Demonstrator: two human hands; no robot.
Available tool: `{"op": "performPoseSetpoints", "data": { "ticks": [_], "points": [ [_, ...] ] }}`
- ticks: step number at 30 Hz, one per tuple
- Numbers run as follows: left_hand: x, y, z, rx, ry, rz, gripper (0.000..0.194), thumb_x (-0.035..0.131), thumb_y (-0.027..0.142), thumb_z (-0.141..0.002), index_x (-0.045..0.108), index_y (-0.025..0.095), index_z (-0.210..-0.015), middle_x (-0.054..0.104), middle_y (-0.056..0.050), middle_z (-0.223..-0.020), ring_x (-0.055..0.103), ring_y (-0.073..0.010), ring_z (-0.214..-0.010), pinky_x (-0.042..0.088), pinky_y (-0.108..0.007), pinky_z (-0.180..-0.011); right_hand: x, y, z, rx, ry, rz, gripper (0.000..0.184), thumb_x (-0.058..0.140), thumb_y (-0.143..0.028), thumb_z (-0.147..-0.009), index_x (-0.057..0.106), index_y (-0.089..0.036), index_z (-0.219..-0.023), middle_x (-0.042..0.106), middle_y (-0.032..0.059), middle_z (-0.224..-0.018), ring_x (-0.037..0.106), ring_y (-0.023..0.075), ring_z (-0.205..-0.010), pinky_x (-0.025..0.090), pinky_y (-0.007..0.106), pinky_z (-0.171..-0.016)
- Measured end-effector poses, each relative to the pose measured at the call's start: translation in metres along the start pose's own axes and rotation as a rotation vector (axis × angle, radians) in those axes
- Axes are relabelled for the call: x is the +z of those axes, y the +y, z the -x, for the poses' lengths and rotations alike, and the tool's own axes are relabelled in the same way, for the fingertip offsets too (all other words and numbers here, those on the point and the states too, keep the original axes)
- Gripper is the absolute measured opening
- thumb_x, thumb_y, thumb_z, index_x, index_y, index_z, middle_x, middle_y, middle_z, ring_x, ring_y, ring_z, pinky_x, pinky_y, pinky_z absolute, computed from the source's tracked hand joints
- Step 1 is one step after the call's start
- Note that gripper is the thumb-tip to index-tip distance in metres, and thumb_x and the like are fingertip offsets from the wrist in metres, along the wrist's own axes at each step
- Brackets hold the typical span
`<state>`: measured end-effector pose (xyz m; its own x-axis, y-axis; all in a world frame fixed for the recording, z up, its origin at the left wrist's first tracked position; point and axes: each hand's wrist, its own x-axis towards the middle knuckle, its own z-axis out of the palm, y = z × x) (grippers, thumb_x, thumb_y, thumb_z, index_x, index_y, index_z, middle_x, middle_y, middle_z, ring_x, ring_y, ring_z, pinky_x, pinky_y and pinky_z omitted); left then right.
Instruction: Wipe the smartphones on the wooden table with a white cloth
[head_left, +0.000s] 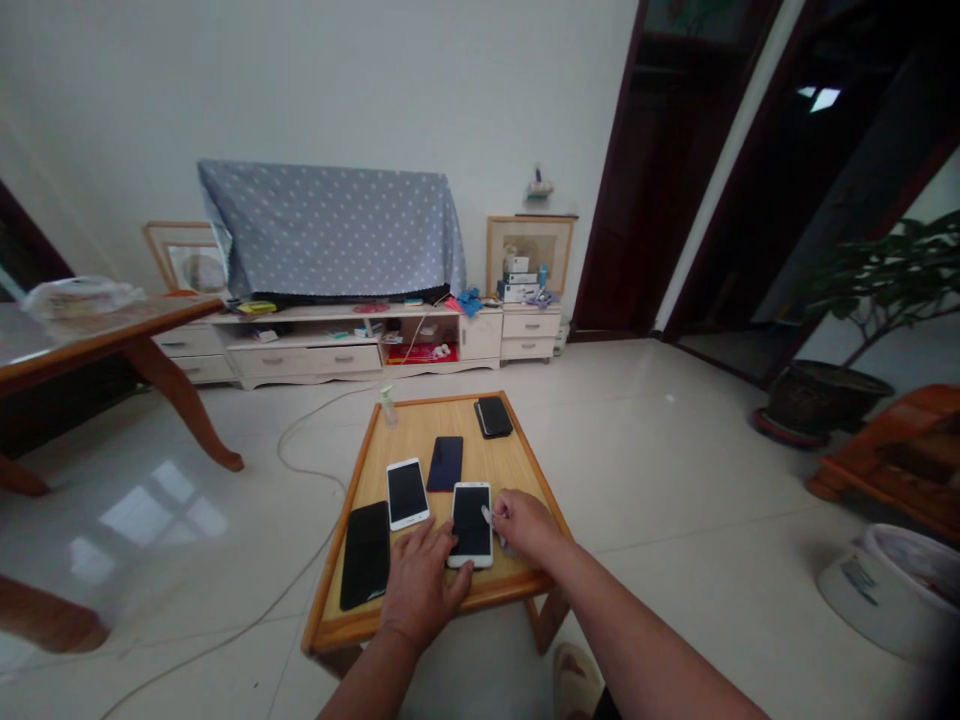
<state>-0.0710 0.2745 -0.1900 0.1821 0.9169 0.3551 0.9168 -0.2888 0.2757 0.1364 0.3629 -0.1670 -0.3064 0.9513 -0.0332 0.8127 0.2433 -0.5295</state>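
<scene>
One low wooden table [336, 530] is bearing several smartphones [445, 463], with a clear spray bottle [388, 408] standing far left, its contents hard to tell. The flat, open left hand [418, 585] is steadying a white smartphone [471, 525] near the edge, while the right hand [526, 525] is pinching a small white wipe [489, 517] against it.

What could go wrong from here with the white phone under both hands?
The white smartphone sits close to the wooden table's near rim, so pressure from the left hand could slide it over. It also lies tight beside another white smartphone, so the two might knock. The small white cloth in the right hand could snag at its edge.
</scene>
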Motion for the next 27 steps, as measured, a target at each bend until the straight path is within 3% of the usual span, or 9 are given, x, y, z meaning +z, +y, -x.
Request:
{"op": "performPoseSetpoints", "data": {
  "ticks": [5, 11, 20, 27],
  "points": [
    [-0.002, 0.005, -0.003, -0.029, -0.01, -0.015, 0.028, 0.059, 0.041, -0.089, 0.067, 0.027, -0.112, 0.066, -0.003, -0.138, 0.049, -0.0306, -0.138, 0.035, -0.052, -0.109, -0.003, 0.005, 0.007, -0.022, -0.084, -0.008, 0.008, 0.067, -0.017, -0.072, 0.067, -0.021, -0.079, 0.068, -0.0008, -0.08, 0.056, 0.0145, -0.071, 0.025, 0.025, -0.059],
    [-0.004, 0.008, -0.006, -0.025, -0.014, -0.03, 0.034, 0.061, 0.038, -0.087, 0.065, 0.028, -0.119, 0.066, -0.003, -0.138, 0.05, -0.0297, -0.137, 0.036, -0.05, -0.109, 0.001, 0.001, 0.015, -0.069, -0.146, -0.066, 0.007, 0.07, -0.023, -0.073, 0.069, -0.023, -0.08, 0.069, -0.0043, -0.078, 0.055, 0.0117, -0.067, 0.026, 0.023, -0.058],
    [0.002, 0.007, -0.007, -0.01, -0.003, -0.043, 0.031, 0.062, 0.039, -0.087, 0.068, 0.029, -0.116, 0.066, -0.003, -0.138, 0.053, -0.0298, -0.134, 0.038, -0.05, -0.106, 0.003, -0.002, -0.004, 0.11, 0.077, -0.039, 0.015, 0.063, -0.033, -0.085, 0.063, -0.023, -0.096, 0.07, 0.0016, -0.092, 0.058, 0.0166, -0.08, 0.022, 0.027, -0.06],
    [0.008, 0.001, -0.007, 0.0, -0.025, -0.034, 0.03, 0.059, 0.04, -0.09, 0.067, 0.03, -0.117, 0.064, -0.002, -0.141, 0.052, -0.0296, -0.135, 0.037, -0.051, -0.107, 0.008, -0.013, -0.006, 0.15, 0.085, -0.039, 0.033, 0.075, -0.039, -0.075, 0.061, -0.025, -0.101, 0.069, 0.0003, -0.095, 0.061, 0.0179, -0.08, 0.026, 0.028, -0.061]
  ]
}}
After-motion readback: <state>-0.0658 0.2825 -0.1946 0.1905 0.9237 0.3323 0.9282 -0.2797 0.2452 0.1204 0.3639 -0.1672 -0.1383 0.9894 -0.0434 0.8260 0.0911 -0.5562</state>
